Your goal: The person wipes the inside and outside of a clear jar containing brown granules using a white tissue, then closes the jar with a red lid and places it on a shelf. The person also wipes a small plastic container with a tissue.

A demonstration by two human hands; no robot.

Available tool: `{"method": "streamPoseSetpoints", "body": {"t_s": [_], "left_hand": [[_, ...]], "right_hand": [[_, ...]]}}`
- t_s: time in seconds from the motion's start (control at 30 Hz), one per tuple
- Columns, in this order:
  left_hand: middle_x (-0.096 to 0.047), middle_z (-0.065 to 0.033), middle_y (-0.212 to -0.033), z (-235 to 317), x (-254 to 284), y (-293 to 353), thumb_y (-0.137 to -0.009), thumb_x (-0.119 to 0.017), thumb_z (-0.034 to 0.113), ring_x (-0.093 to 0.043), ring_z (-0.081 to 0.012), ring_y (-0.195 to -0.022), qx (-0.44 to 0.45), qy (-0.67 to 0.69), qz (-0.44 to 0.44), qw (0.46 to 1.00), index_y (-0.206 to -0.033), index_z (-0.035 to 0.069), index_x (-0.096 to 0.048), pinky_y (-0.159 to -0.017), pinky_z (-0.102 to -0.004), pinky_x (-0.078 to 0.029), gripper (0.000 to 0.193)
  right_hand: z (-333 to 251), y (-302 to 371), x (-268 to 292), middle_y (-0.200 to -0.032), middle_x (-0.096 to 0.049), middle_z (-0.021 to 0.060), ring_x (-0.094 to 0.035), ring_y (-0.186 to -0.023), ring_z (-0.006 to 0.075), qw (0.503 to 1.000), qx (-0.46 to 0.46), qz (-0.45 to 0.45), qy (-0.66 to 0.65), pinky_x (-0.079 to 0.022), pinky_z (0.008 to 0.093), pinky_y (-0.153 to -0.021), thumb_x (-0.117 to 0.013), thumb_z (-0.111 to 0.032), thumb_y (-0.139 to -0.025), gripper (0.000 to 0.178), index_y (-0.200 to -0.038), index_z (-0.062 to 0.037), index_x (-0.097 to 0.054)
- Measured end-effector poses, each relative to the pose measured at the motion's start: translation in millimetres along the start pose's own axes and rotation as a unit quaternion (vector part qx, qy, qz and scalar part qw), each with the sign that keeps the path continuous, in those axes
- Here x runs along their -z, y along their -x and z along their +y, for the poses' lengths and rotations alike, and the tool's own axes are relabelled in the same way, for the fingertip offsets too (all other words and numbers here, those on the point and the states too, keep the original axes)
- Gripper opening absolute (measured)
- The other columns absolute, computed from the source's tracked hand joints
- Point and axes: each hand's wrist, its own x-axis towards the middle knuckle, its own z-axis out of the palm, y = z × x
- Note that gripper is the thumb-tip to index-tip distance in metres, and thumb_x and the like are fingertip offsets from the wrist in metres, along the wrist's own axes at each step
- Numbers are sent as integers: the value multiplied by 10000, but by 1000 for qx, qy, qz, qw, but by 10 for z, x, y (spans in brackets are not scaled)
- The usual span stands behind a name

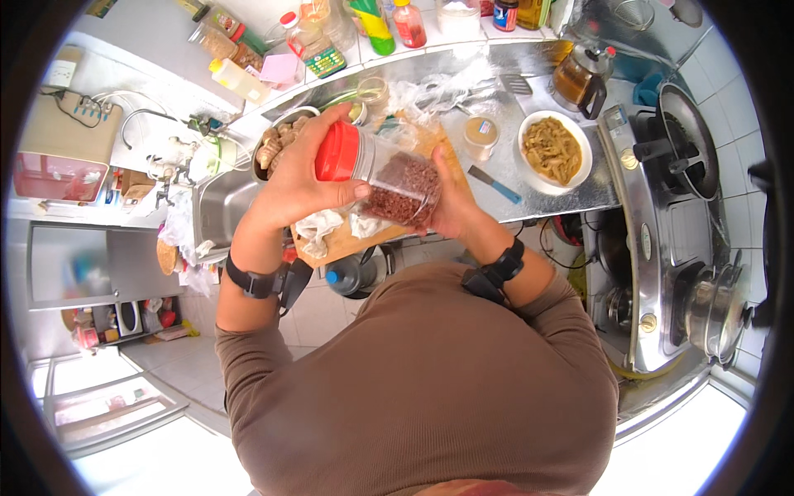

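Observation:
A clear plastic jar (399, 183) of dark reddish-brown granules is tilted in the air between my hands. My left hand (285, 180) is closed around its red screw lid (338, 151), and the lid is on the jar. My right hand (456, 204) wraps the jar's lower end, its thumb showing along the far side. Below the jar lies a wooden cutting board (351, 248) with crumpled white pieces (316, 233), perhaps paper or plastic. To the right are a small blade with a blue-grey handle (495, 185), a small lidded container (480, 132) and a white bowl (529, 175) of brownish-yellow strips.
Left of the board are a steel sink (217, 217) and a bowl of ginger-like roots (281, 142). A glass teapot (576, 80) stands at the back right, near a gas stove (649, 240) with a dark pan (701, 145). Bottles and jars line the back ledge.

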Motion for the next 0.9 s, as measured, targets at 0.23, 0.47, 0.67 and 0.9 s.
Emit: {"method": "streamPoseSetpoints", "body": {"t_s": [0.23,0.47,0.67,0.9], "left_hand": [[-531,-123,-1244,-20,4,-16,-667,-869,268,-535,-217,-1125,80,103,56,990,-1435,11,-423,-995,-339,-433,923],[-521,-171,-1316,-24,-191,-26,-666,-889,342,-527,-284,-1210,-54,-94,28,994,-1440,22,-416,-1030,-369,-422,962],[-528,-179,-1314,-30,-183,-75,-674,-886,347,-513,-274,-1230,3,-6,53,999,-1440,21,-420,-1045,-374,-408,954],[-528,-213,-1320,5,-328,-146,-655,-897,379,-534,-308,-1228,-29,-63,42,997,-1417,4,-427,-1036,-391,-430,970]], "right_hand": [[38,50,31,-1532,-358,119,-425,-1373,320,951,251,-114,139,-449,541,-1031,-390,-735,-917,914,-1559,-124,-168],[27,-18,291,-1271,-618,176,-695,-971,379,986,24,-166,-17,-597,481,-629,-198,-887,-814,1015,-1472,-136,-381],[98,33,147,-1290,-608,169,-667,-1057,388,985,166,-41,-5,-601,496,-755,-193,-942,-739,1116,-1516,-148,-305],[-112,25,362,-1195,-662,131,-685,-955,343,962,-20,-240,-130,-603,450,-643,-205,-952,-732,1095,-1474,-166,-381]]}}
